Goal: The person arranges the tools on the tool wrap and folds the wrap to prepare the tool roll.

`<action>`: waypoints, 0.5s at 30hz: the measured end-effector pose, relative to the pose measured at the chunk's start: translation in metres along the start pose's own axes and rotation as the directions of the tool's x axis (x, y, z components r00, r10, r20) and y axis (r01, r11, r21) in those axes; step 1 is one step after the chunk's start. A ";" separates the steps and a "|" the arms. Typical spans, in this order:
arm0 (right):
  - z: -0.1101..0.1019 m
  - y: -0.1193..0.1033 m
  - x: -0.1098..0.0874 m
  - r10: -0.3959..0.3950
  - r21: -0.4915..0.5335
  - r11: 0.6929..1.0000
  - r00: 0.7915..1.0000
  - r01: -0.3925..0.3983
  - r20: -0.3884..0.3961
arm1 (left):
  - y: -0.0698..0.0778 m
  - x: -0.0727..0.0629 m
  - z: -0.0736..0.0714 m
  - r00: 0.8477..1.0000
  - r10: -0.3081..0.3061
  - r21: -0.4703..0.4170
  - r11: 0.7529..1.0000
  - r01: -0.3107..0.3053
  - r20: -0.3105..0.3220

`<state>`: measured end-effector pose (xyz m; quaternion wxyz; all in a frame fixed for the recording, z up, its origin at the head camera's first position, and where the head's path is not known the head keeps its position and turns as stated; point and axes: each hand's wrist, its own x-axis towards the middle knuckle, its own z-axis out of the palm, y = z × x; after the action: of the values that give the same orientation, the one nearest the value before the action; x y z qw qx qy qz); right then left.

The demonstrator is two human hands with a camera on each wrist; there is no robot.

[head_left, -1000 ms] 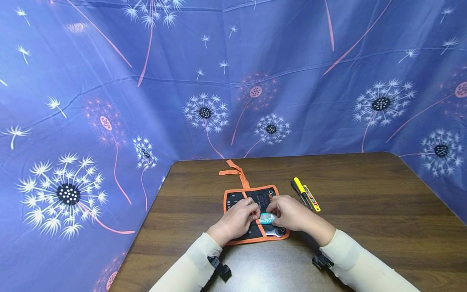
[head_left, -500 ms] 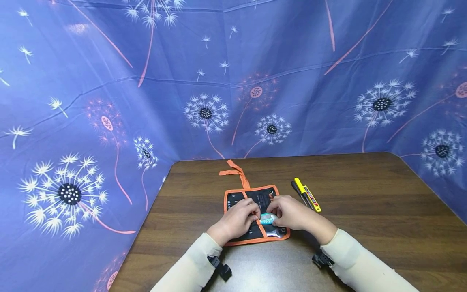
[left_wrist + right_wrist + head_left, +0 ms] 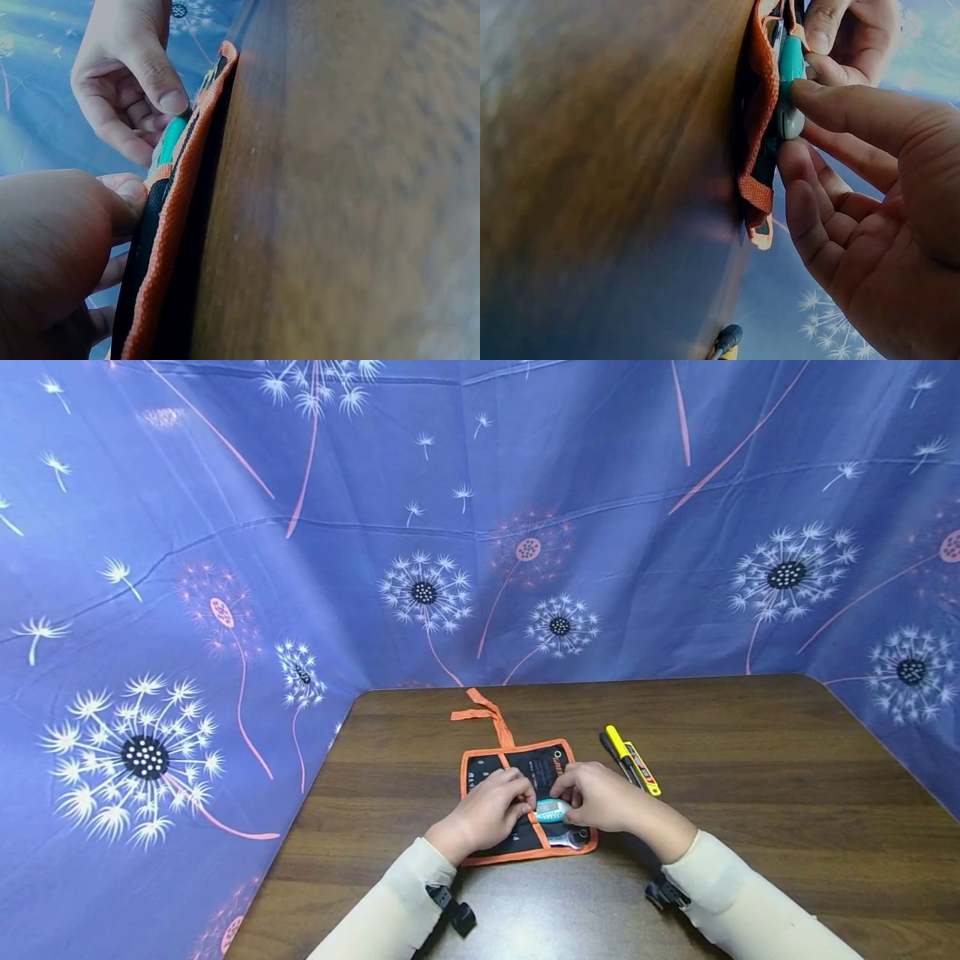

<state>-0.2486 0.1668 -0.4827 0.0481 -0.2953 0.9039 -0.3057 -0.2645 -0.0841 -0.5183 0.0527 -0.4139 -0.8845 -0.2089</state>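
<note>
A black tool roll (image 3: pixel 546 773) with orange trim lies spread on the table. My left hand (image 3: pixel 491 806) rests over its middle and pinches the orange edge of a pocket, as the left wrist view shows at the thumb (image 3: pixel 131 191). My right hand (image 3: pixel 597 797) holds the outer end of a teal and grey rounded tool (image 3: pixel 551 811) between thumb and fingers (image 3: pixel 840 109). The inner end of this tool (image 3: pixel 790 64) is tucked behind the orange edge; its exact kind cannot be told. Below it, a ratchet wrench (image 3: pixel 572 837) sits partly in the roll.
Orange tie straps (image 3: pixel 491 717) stretch from the roll toward the back of the table (image 3: pixel 720 760). Right of the roll lie a yellow-and-black pen-like item (image 3: pixel 618 742), a black-handled tool (image 3: pixel 609 747) and a yellow packet (image 3: pixel 642 768). A blue dandelion-print cloth (image 3: pixel 637 568) hangs behind.
Both hands keep their hold with almost no movement. My right hand and the teal tool shift very slightly right, along with a small drift of the whole head view.
</note>
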 end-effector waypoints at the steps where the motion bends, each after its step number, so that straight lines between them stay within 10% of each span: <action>1: 0.000 0.001 0.000 -0.004 -0.002 1.000 1.000 0.004 -0.004 | 0.000 0.000 0.000 1.000 0.000 -0.002 1.000 -0.001 -0.002; 15: -0.005 0.006 -0.004 0.016 -0.021 1.000 1.000 -0.017 -0.026 | -0.002 0.001 -0.007 0.998 -0.055 0.001 0.998 0.055 0.012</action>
<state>-0.2499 0.1760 -0.4826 0.0356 -0.2843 0.9100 -0.2995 -0.2674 -0.0875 -0.5125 0.0417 -0.3905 -0.8959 -0.2076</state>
